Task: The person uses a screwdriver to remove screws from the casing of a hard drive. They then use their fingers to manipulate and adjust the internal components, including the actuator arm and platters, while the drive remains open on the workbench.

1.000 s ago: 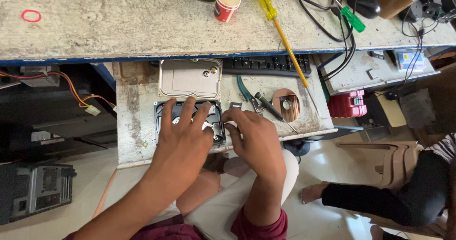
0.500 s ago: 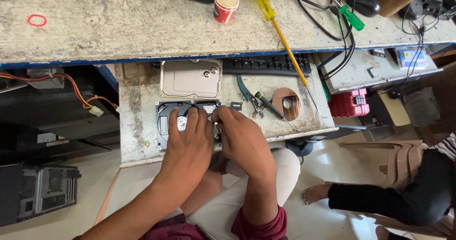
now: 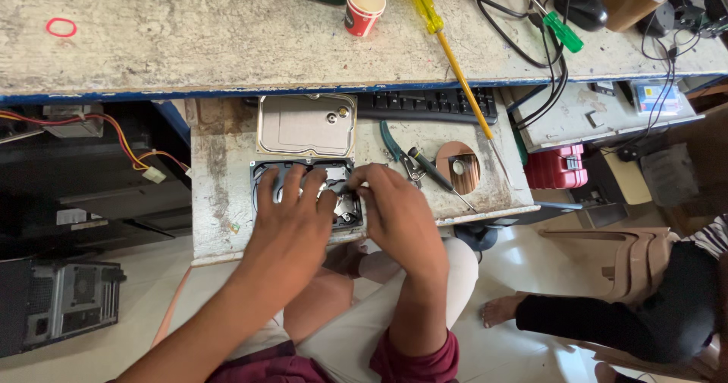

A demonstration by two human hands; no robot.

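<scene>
One opened hard drive (image 3: 307, 193) under two hands, left (image 3: 292, 216) spread flat, right (image 3: 398, 208) pinching inside.

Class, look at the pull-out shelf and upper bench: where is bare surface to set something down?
Free: shelf strip left of the opened grey hard drive; bench stretch between red rubber band and red paper cup. Crowded: right of both hands, near the pliers.

A small electronics repair workshop is showing itself here — a scuffed, paint-worn workbench (image 3: 189, 42) is carrying a yellow screwdriver (image 3: 447, 45), a green-handled one (image 3: 563, 32) and tangled black cables (image 3: 531, 19). An opened hard drive (image 3: 307, 193) is lying on a pull-out shelf beside its metal cover (image 3: 305, 125), pliers (image 3: 394, 146) and a keyboard (image 3: 428, 104) — a bare computer case (image 3: 61, 307) is sitting on the floor.
</scene>
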